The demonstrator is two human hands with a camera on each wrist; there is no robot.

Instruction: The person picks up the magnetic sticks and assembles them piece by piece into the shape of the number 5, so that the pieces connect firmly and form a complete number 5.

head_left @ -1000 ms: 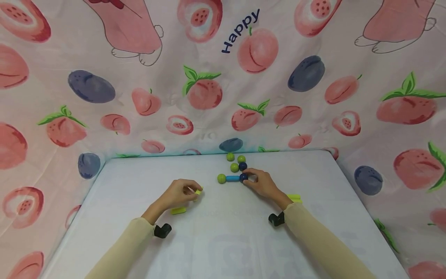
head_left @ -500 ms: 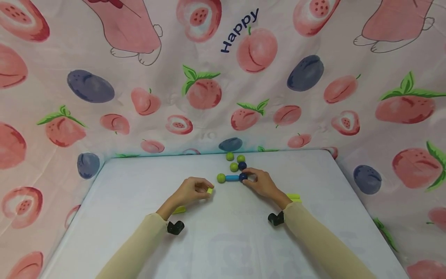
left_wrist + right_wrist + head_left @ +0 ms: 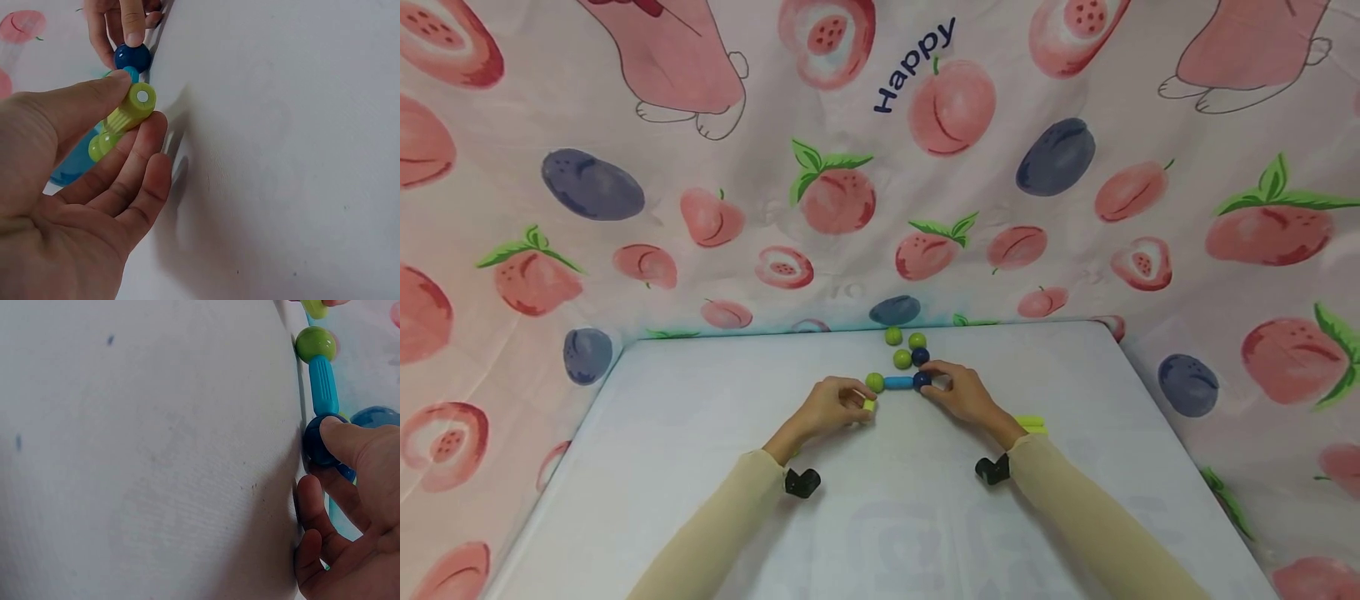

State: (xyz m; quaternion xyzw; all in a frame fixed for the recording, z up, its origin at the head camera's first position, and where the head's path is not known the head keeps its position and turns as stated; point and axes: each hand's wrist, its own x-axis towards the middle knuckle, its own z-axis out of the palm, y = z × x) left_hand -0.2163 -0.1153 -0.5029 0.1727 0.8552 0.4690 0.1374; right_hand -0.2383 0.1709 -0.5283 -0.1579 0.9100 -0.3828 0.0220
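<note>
My left hand point(image 3: 833, 403) pinches a yellow-green rod point(image 3: 129, 109) between thumb and fingers; a pale round spot shows on the rod's end in the left wrist view. The rod is close to a green ball point(image 3: 315, 344), but whether they touch I cannot tell. That ball sits at the left end of a blue ribbed rod point(image 3: 323, 384), whose other end meets a dark blue ball point(image 3: 922, 382). With thumb and fingers my right hand point(image 3: 964, 395) holds this dark blue ball on the white table.
Behind the joined pieces lie several loose balls, among them a green ball point(image 3: 902, 359) beside another dark blue ball point(image 3: 921, 357). Yellow rods point(image 3: 1031, 424) lie right of the right wrist. A fruit-printed cloth point(image 3: 880, 167) rises at the table's back edge point(image 3: 760, 335).
My left hand has carried the yellow-green rod rightward to beside the green ball. The right hand stays on the dark blue ball. The left forearm now mostly covers another yellow rod on the table.
</note>
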